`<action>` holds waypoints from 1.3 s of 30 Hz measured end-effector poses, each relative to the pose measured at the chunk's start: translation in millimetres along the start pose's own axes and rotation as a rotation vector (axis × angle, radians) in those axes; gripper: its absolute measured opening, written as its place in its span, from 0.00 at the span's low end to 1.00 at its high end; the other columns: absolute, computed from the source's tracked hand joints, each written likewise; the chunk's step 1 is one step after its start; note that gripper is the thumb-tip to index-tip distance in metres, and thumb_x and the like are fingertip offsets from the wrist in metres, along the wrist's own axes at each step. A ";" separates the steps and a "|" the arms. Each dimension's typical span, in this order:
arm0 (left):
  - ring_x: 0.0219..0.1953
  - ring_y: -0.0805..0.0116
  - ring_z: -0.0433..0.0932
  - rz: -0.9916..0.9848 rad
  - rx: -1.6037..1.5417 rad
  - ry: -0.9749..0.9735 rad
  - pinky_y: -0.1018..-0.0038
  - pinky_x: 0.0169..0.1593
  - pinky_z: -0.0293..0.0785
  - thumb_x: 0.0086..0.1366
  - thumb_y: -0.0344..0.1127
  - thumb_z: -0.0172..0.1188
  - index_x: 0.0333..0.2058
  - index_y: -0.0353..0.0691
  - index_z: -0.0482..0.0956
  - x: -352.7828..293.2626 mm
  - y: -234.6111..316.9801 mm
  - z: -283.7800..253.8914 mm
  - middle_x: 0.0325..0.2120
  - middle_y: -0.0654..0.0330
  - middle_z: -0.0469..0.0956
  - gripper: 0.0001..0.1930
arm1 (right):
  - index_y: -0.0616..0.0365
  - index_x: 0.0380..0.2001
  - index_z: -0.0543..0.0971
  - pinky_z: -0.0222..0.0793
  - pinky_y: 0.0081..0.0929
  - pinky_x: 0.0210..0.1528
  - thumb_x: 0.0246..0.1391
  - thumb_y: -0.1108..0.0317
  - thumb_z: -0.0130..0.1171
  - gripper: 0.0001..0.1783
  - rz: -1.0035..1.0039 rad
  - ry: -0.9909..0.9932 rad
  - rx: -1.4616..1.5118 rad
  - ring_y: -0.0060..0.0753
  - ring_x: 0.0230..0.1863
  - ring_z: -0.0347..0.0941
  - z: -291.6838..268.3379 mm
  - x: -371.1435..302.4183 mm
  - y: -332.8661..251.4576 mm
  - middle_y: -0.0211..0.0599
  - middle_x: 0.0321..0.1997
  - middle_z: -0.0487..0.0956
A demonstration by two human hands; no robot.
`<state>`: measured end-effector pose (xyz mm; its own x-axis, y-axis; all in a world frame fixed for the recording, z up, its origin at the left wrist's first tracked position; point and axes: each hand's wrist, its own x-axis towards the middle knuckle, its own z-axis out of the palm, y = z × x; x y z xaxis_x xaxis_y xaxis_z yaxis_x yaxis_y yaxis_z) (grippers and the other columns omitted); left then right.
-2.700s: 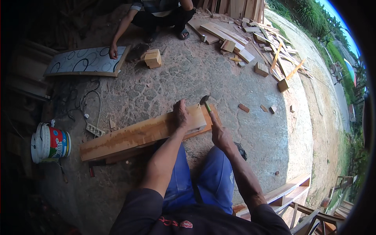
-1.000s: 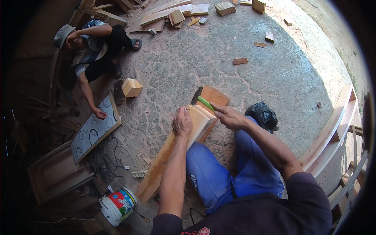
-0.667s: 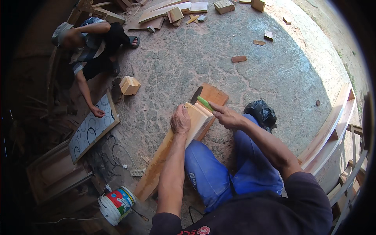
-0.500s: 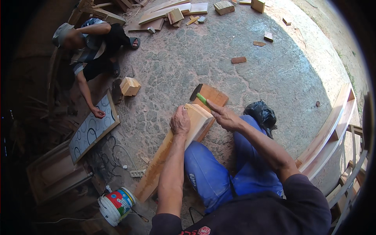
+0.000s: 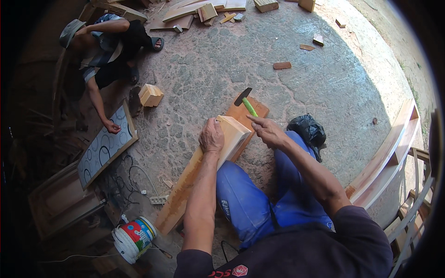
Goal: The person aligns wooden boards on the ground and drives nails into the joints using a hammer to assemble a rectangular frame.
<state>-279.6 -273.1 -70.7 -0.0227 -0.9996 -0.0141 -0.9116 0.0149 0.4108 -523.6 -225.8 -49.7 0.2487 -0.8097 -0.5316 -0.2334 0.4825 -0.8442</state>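
My right hand (image 5: 270,131) is closed round the handle of a hammer (image 5: 250,107), which has a green section and a dark head. The hammer head is beyond the end of a long pale wooden box-like piece (image 5: 232,134), over a reddish-brown board (image 5: 258,111) on the floor. My left hand (image 5: 212,135) grips the left edge of the wooden piece near its far end. Whether its fingertips also pinch something small, such as a nail, cannot be made out. The wooden piece slants down to the lower left, beside my left knee.
A crouching person (image 5: 104,46) at the left reaches over a patterned panel (image 5: 104,147). A paint bucket (image 5: 134,238), power strip (image 5: 159,199) and cables lie lower left. A black plastic bag (image 5: 307,131) rests by my right knee. Offcuts (image 5: 190,13) lie far off; a long wooden frame (image 5: 382,160) stands right.
The hammer has swung up and away from the wooden piece's end, its head now farther off and turned. My left hand stays on the wood. The view has shifted slightly.
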 end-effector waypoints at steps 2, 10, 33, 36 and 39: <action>0.43 0.40 0.78 -0.039 0.025 -0.007 0.49 0.45 0.72 0.72 0.46 0.44 0.43 0.41 0.76 -2.1 4.2 -1.7 0.40 0.45 0.80 0.17 | 0.50 0.65 0.72 0.75 0.35 0.44 0.66 0.50 0.51 0.28 0.049 -0.024 -0.087 0.42 0.34 0.80 5.6 6.2 -13.8 0.47 0.33 0.84; 0.43 0.40 0.78 -0.121 0.018 -0.044 0.48 0.45 0.72 0.73 0.48 0.43 0.43 0.42 0.74 -1.5 11.3 -8.4 0.39 0.46 0.81 0.17 | 0.62 0.49 0.83 0.74 0.39 0.51 0.60 0.50 0.60 0.26 -0.134 0.051 -0.211 0.48 0.45 0.82 39.2 23.9 -11.7 0.56 0.41 0.84; 0.43 0.37 0.81 -0.226 0.059 -0.111 0.47 0.49 0.74 0.75 0.57 0.35 0.41 0.41 0.82 -20.9 -15.3 -25.5 0.38 0.41 0.82 0.30 | 0.59 0.63 0.72 0.74 0.43 0.37 0.64 0.54 0.54 0.29 -0.276 0.155 -0.454 0.52 0.35 0.81 37.6 18.0 -12.6 0.55 0.30 0.82; 0.42 0.38 0.81 -0.257 0.044 -0.140 0.47 0.49 0.75 0.75 0.56 0.36 0.41 0.40 0.82 -25.7 -12.6 -35.5 0.37 0.41 0.83 0.29 | 0.57 0.71 0.57 0.73 0.48 0.38 0.64 0.65 0.52 0.34 -0.507 0.238 -0.556 0.64 0.39 0.79 35.5 -8.5 -28.8 0.61 0.37 0.81; 0.43 0.39 0.82 -0.254 0.026 -0.097 0.47 0.50 0.75 0.75 0.54 0.37 0.40 0.39 0.83 -27.1 -27.6 -28.1 0.37 0.41 0.83 0.28 | 0.54 0.74 0.47 0.73 0.52 0.39 0.64 0.74 0.49 0.39 -0.734 0.257 -0.557 0.68 0.40 0.77 36.6 -51.0 -53.3 0.64 0.41 0.79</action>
<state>-242.3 -247.0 -56.1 0.1700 -0.9646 -0.2017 -0.9034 -0.2343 0.3590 -489.4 -198.0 19.9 0.3120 -0.9276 0.2053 -0.5314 -0.3495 -0.7717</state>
